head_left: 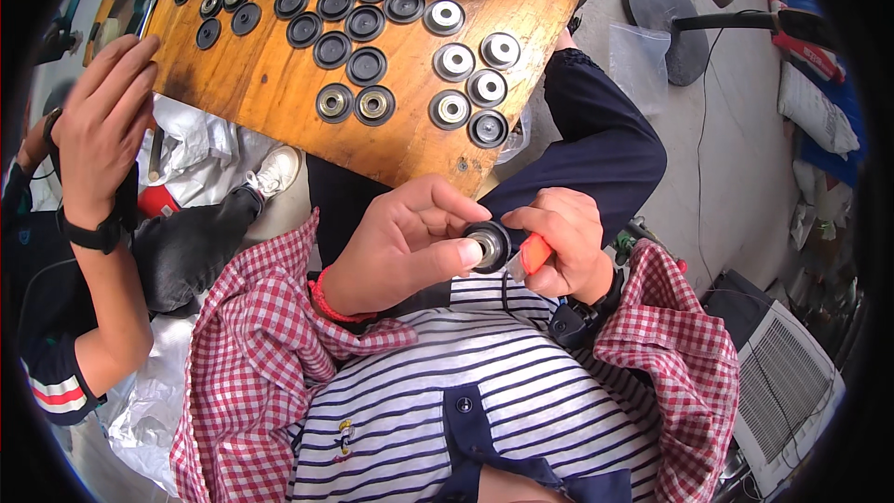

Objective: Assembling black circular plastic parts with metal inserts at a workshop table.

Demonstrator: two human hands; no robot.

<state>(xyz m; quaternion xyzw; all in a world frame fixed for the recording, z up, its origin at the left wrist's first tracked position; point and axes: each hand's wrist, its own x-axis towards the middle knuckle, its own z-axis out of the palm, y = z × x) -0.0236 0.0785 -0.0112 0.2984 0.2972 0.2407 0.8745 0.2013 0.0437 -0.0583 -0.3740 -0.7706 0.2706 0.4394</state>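
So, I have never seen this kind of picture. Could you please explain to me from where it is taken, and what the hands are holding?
There is no robot here, only a person's bare hands. The camera sits on the person's head and looks down; its wide lens makes straight edges bend. The left hand holds a black round piece with a metal centre. The right hand grips an orange tool. On the wooden table lie many black discs, some with metal centres. The hand at far left belongs to another person.
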